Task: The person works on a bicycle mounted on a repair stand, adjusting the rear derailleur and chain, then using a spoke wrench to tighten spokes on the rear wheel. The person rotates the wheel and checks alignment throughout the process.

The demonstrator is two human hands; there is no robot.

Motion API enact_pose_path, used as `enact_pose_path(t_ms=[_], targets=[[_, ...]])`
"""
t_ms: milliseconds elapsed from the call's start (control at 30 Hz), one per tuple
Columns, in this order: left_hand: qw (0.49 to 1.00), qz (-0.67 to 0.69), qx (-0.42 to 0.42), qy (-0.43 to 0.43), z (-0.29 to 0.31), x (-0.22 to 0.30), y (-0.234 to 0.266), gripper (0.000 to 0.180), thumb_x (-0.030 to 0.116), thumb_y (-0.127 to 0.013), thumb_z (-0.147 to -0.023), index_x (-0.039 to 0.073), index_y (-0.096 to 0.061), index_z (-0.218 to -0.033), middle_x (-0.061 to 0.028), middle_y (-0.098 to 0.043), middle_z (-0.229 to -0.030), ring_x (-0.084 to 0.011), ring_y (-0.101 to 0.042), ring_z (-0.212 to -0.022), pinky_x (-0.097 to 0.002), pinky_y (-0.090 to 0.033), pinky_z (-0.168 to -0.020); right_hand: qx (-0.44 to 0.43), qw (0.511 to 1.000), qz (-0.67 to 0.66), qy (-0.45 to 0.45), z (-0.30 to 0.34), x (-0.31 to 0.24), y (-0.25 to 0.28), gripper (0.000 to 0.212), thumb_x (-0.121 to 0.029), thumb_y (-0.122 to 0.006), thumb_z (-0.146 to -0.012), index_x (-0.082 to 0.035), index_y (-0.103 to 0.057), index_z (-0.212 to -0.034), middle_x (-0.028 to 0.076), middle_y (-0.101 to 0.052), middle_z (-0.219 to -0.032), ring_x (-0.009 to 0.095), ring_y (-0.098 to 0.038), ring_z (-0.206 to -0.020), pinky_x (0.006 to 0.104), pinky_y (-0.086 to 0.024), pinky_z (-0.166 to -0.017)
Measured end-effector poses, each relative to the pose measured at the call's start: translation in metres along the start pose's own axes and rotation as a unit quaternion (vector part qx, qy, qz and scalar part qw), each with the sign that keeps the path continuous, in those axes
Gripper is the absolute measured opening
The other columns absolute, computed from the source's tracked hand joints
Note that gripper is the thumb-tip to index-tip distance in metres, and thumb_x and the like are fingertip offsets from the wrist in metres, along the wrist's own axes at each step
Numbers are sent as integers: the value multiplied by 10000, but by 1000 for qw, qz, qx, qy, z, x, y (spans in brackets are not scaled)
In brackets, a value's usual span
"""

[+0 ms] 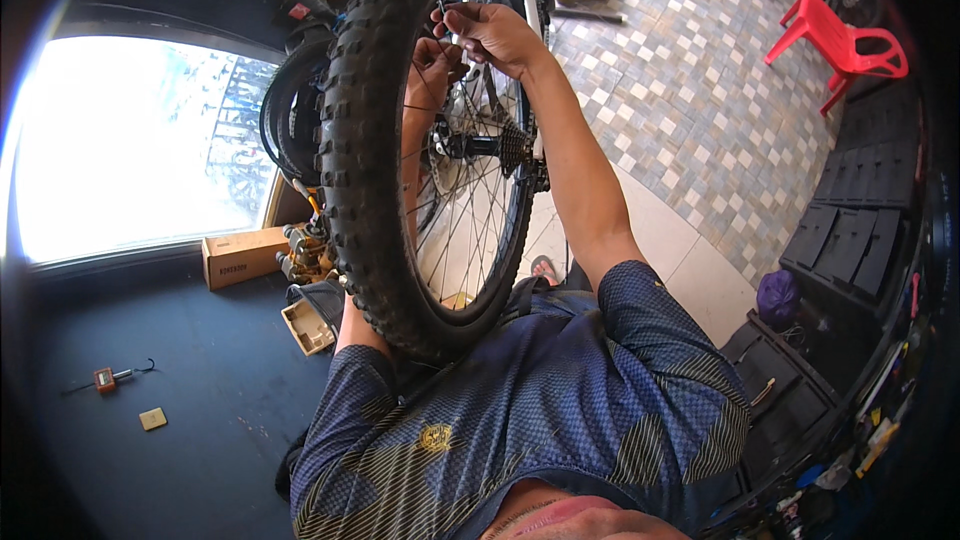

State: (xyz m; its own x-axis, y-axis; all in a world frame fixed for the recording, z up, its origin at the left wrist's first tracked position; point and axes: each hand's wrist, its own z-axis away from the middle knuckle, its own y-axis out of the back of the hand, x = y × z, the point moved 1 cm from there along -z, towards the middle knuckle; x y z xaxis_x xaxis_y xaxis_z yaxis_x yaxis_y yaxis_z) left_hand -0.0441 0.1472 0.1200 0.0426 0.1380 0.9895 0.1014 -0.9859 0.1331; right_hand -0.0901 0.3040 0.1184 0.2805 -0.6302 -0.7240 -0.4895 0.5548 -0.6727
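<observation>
A bicycle wheel with a thick knobby black tyre [362,140] stands upright before me, its cassette [514,150] and hub at the middle of the spokes. My right hand [492,38] reaches in from the right side, above the hub, with thumb and fingers pinched together. A small thin dark piece shows at its fingertips, too small to name. My left hand [432,68] is just below it, its forearm passing behind the tyre and seen through the spokes. Its fingers are curled close to the right hand's; what they hold, if anything, is hidden.
A brown cardboard box [242,257] and an open carton [308,327] sit left of the wheel. A hanging scale [105,379] is on the dark blue wall. A red plastic chair [840,48] stands on the tiled floor [680,110]; dark cabinets [850,240] line the right.
</observation>
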Motion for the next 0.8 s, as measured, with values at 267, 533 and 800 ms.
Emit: enact_pose_path(t_ms=[267,533,800], targets=[[1000,-27,-12,-7,0,2,-1,127,106,-657,-938,-15,-617,-936,-70,-680,-871,-154,-671,-752,-311,-587,-689,68,994,84,24,-1,0,-7,336,-206,-729,-894,32,-639,-1115,35,-679,-874,43,-475,-557,207,-383,-481],[1000,-12,-19,-8,0,-1,1,145,125,-655,-943,-16,-621,-957,-63,-682,-867,-149,-674,-739,-307,-586,-685,193,954,207,104,-5,11,-14,257,-128,-796,-810,19,-647,-958,25,-683,-818,100,-590,-641,256,-464,-553],[999,-45,2,-20,-3,-5,3,140,122,-670,-931,-12,-628,-935,-54,-676,-845,-131,-671,-736,-309,-592,-691,295,861,369,186,-4,6,-28,466,-406,-886,-670,-26,-631,-758,129,-682,-739,266,-659,-672,378,-512,-668]])
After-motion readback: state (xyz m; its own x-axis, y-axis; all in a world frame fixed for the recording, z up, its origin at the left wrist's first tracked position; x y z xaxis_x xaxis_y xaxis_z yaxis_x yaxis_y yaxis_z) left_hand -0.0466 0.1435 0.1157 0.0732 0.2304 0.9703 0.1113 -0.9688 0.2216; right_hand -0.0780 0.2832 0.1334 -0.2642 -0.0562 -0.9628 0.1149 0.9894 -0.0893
